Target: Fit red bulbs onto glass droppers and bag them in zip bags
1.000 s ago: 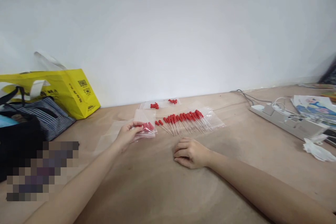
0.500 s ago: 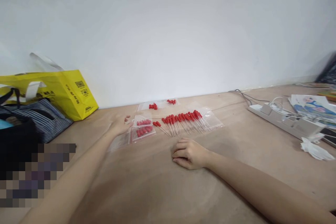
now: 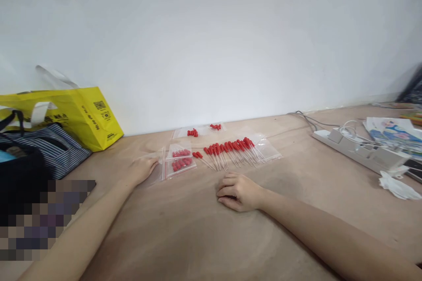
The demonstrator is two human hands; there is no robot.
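- Left hand (image 3: 143,170) touches a clear zip bag (image 3: 158,173); grip cannot be told.
- Right hand (image 3: 240,192) rests loosely curled near red-bulbed droppers (image 3: 230,145); its hold is hidden.

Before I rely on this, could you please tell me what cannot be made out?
All in the head view:
Left hand: whether it grips the clear bag, hidden by its back.
Right hand: palm, hidden by its back.
Red-topped sticks: exact count, hidden by overlap.
Yellow bag: left end, cut off by the edge.
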